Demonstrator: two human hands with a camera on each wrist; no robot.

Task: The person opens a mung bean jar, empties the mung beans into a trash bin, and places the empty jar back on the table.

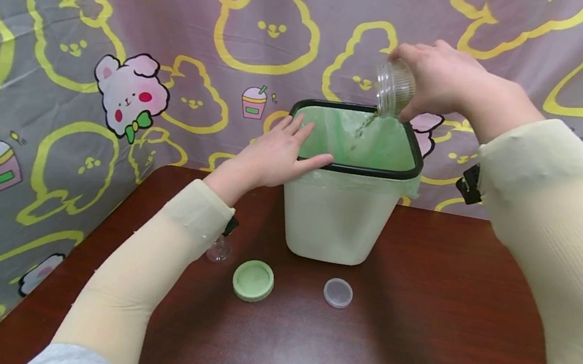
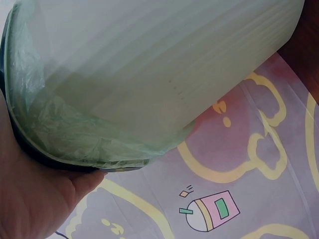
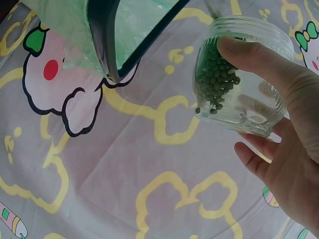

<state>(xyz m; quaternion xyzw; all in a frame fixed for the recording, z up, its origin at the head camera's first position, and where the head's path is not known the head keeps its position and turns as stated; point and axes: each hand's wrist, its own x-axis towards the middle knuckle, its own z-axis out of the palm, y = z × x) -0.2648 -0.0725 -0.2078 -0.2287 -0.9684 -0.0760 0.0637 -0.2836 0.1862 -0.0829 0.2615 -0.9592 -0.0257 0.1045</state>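
My right hand [image 1: 445, 82] grips a clear ribbed jar [image 1: 395, 91], tilted with its mouth downward over the bin. Inside the jar [image 3: 249, 97], in the right wrist view, small round dark-green grains [image 3: 214, 82] have slid toward the mouth. A thin stream of them [image 1: 361, 131] falls into the white bin [image 1: 334, 216], which has a green plastic liner [image 1: 327, 128] and a black rim [image 1: 366, 171]. My left hand [image 1: 271, 153] rests on the bin's left rim with its fingers spread. The left wrist view shows that hand [image 2: 50, 199] against the rim.
On the brown table [image 1: 289, 356] in front of the bin lie a green round lid [image 1: 253, 280] and a clear round lid [image 1: 338, 293]. A small clear item [image 1: 219, 251] is partly hidden by my left sleeve. A patterned curtain [image 1: 178, 35] hangs behind.
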